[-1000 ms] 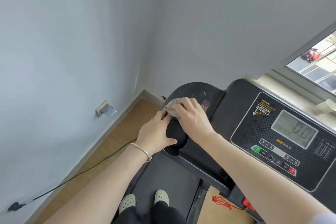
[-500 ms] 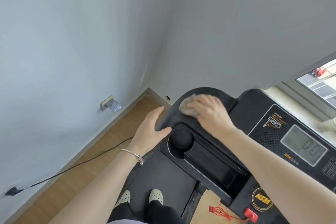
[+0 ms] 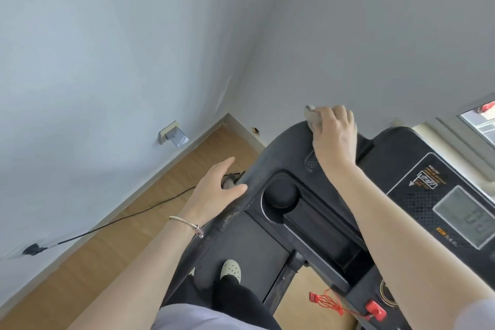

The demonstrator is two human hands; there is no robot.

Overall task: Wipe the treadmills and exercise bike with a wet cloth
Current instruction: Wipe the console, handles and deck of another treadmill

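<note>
The right hand (image 3: 333,136) grips a grey cloth (image 3: 313,115), pressing it on the far rim of the black treadmill console (image 3: 281,150), left of the display (image 3: 466,215). The left hand (image 3: 214,190) lies relaxed, fingers straight, thumb touching the console's left edge, empty.

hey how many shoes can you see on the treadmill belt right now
2. One pale shoe shows fully on the treadmill belt, below the console. Only a sliver of the other shoe peeks out to its left, mostly hidden behind the left forearm.
</note>
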